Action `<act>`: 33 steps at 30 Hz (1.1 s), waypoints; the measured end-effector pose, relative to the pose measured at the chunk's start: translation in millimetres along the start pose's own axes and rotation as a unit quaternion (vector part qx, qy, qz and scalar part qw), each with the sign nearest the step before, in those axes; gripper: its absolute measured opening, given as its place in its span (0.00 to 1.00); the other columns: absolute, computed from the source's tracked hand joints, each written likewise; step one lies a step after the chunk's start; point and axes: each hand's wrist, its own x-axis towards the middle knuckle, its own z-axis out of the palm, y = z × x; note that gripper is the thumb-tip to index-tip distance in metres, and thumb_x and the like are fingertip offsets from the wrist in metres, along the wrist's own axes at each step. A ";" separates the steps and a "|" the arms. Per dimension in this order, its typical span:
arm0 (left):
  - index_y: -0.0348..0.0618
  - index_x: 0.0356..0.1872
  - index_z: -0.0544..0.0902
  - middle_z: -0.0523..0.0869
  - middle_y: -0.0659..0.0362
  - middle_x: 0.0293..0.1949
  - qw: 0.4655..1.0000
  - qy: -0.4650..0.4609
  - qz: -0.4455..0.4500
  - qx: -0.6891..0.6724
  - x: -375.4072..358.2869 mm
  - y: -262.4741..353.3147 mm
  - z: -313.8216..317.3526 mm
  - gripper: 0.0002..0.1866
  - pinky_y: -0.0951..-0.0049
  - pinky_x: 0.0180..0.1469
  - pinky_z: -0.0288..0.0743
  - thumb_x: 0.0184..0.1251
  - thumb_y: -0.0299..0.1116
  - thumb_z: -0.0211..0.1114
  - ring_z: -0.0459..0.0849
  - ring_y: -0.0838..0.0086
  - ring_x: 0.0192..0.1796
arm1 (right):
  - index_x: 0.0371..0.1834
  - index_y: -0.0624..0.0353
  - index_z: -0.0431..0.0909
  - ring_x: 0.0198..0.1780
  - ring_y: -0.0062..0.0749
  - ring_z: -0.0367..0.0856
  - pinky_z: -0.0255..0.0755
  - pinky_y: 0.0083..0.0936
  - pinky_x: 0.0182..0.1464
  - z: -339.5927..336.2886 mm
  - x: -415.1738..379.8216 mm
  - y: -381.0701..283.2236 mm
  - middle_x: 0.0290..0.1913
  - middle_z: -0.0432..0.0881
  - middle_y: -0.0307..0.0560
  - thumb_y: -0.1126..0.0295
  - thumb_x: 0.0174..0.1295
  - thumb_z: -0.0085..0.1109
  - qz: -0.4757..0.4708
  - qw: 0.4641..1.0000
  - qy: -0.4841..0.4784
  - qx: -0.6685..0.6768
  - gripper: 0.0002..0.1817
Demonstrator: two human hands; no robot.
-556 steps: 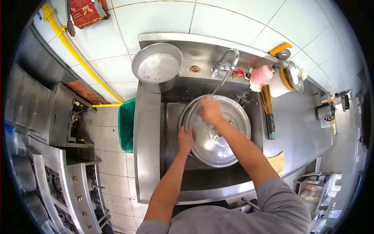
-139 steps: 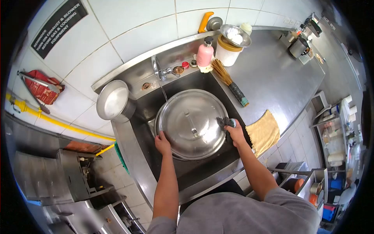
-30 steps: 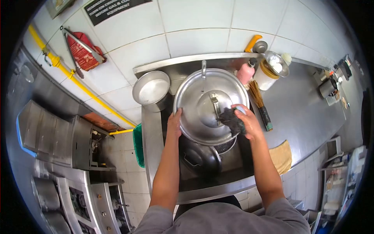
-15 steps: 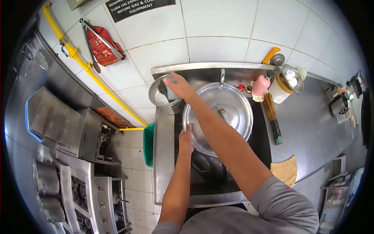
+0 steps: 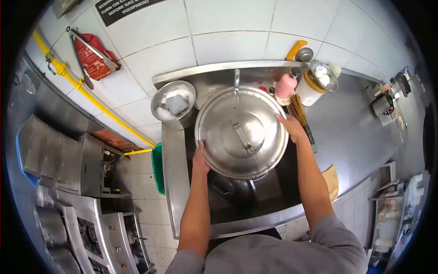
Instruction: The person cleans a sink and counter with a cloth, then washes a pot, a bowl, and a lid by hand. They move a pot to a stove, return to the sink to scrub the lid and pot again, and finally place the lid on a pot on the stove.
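A large round metal pot lid (image 5: 219, 137), with a strap handle across its middle, is over the sink (image 5: 283, 192) below the tap (image 5: 237, 77). My left hand (image 5: 200, 159) grips its lower left rim. On the opposite side, my right hand (image 5: 294, 129) grips the right rim, with the thumb on top. Fingers beneath the lid are hidden. Left of the lid stands a metal pot (image 5: 157, 111) of white suds, where a greyish sponge (image 5: 177, 105) rests. Dark cookware (image 5: 232, 189) partly shows in the sink below the lid.
Behind the right rim are a pink pump bottle (image 5: 286, 86), a stick brush (image 5: 299, 112) and a white container (image 5: 308, 96) with a metal bowl (image 5: 335, 82) on top. A tan cloth (image 5: 331, 180) lies at the counter's edge. A green bin (image 5: 157, 169) stands left of the sink.
My right hand has left the sponge in the suds pot and moved right to the lid's rim. The lid now appears larger and its handle has turned slightly. The whole view has shifted.
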 end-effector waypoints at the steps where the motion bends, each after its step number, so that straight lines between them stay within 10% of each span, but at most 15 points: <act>1: 0.39 0.64 0.71 0.79 0.49 0.59 1.000 -0.012 -0.011 -0.012 5.6 -4.8 6.1 0.31 0.51 0.62 0.74 0.72 0.54 0.60 0.79 0.56 0.60 | 0.57 0.66 0.77 0.43 0.26 0.81 0.75 0.25 0.47 -6.6 -33.5 -10.1 0.44 0.84 0.47 0.56 0.66 0.64 0.029 0.999 0.025 0.013 0.25; 7: 0.41 0.65 0.72 0.77 0.51 0.62 0.989 0.070 -0.092 0.091 17.6 -43.4 99.4 0.33 0.56 0.65 0.71 0.75 0.59 0.51 0.77 0.58 0.62 | 0.54 0.63 0.77 0.39 0.24 0.79 0.73 0.22 0.43 -48.0 -116.5 -5.4 0.42 0.83 0.43 0.70 0.68 0.61 -0.082 0.960 0.201 0.179 0.14; 16: 0.46 0.45 0.81 0.84 0.60 0.37 0.948 -0.194 -0.025 0.253 87.7 -8.1 172.3 0.16 0.70 0.37 0.75 0.74 0.48 0.59 0.81 0.77 0.38 | 0.55 0.64 0.76 0.41 0.26 0.79 0.74 0.24 0.45 -75.6 -174.8 -18.6 0.43 0.83 0.43 0.69 0.69 0.58 -0.063 0.946 0.270 0.169 0.15; 24: 0.43 0.60 0.78 0.84 0.61 0.52 0.893 -0.288 0.052 0.341 63.8 64.1 205.9 0.23 0.75 0.49 0.72 0.72 0.48 0.60 0.80 0.77 0.50 | 0.45 0.62 0.78 0.36 0.17 0.74 0.70 0.18 0.40 -45.1 -155.1 -3.7 0.36 0.81 0.34 0.71 0.66 0.64 -0.129 0.953 0.212 0.172 0.09; 28: 0.43 0.60 0.78 0.82 0.53 0.56 0.935 -0.152 -0.047 0.316 20.1 53.7 150.2 0.34 0.55 0.59 0.71 0.70 0.63 0.54 0.78 0.64 0.58 | 0.40 0.61 0.80 0.30 0.17 0.74 0.70 0.20 0.35 -37.4 -162.2 -28.7 0.28 0.80 0.33 0.70 0.64 0.67 -0.167 0.968 0.184 -0.028 0.08; 30: 0.40 0.58 0.78 0.81 0.48 0.56 0.943 -0.056 -0.232 0.232 15.7 44.7 126.0 0.40 0.42 0.60 0.69 0.66 0.70 0.52 0.79 0.56 0.58 | 0.38 0.61 0.81 0.27 0.20 0.75 0.70 0.21 0.34 -23.2 -166.1 -39.5 0.26 0.80 0.35 0.69 0.62 0.68 -0.188 0.959 0.173 -0.124 0.08; 33: 0.36 0.57 0.78 0.81 0.47 0.57 0.927 -0.222 -0.291 0.081 7.7 61.0 90.9 0.36 0.43 0.61 0.71 0.66 0.62 0.57 0.80 0.54 0.57 | 0.37 0.58 0.83 0.27 0.36 0.81 0.75 0.30 0.34 -3.0 -170.5 -41.8 0.26 0.82 0.46 0.75 0.49 0.72 -0.438 0.845 0.045 -0.304 0.11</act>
